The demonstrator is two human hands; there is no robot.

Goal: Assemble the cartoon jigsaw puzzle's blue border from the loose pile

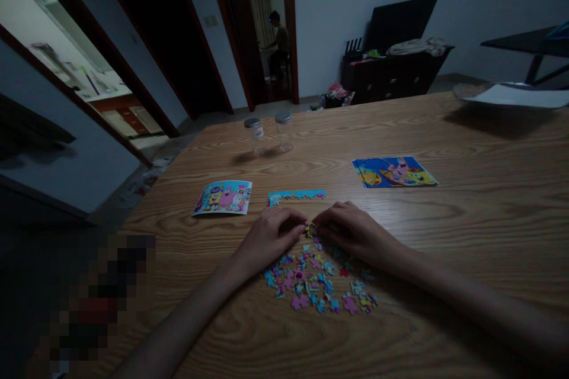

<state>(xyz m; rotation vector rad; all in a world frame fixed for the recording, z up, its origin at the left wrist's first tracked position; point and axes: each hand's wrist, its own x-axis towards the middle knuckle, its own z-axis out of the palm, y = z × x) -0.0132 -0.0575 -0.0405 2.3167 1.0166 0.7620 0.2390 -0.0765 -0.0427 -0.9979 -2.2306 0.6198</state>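
A small yellow jigsaw piece (310, 230) is between the fingertips of my two hands, above the far end of a loose pile. My left hand (276, 234) pinches its left side with thumb and forefinger. On the right side, the bent fingers of my right hand (349, 230) close on it, partly hiding one another. Loose jigsaw pieces (300, 275) in pink, blue and yellow spread over the table toward me. Just beyond my hands lies a joined strip of light-blue puzzle edge (302, 194), its left corner turning down toward my left hand.
A cartoon picture card (224, 198) lies left on the wooden table (489, 207), and a blue picture sheet (395, 172) lies right. Two clear lidded jars (284, 133) stand farther back. A white sheet (520, 96) rests at the far right. Another person (279, 41) sits beyond the doorway.
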